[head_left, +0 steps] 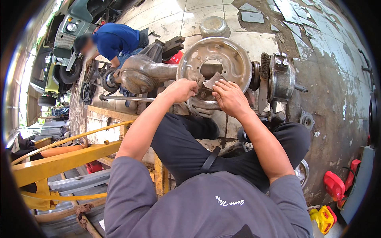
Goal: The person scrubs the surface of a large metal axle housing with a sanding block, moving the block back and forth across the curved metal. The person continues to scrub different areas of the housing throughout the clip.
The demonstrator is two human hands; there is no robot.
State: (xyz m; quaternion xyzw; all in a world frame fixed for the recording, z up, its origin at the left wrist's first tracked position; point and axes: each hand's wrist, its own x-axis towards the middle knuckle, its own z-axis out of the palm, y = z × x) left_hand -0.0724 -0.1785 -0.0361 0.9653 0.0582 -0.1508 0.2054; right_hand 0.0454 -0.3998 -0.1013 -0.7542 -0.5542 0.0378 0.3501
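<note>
Stained tiled floor (333, 91) carries an axle (158, 71) lying left to right, its round backing plate (226, 55) facing up. Left hand (180, 90), fingers curled shut, and right hand (229, 97), fingers together, press a grey sheet (213, 80) against the plate's lower centre.

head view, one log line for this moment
left hand | right hand | both on round rusty metal backing plate | grey sanding sheet at fingertips
</note>
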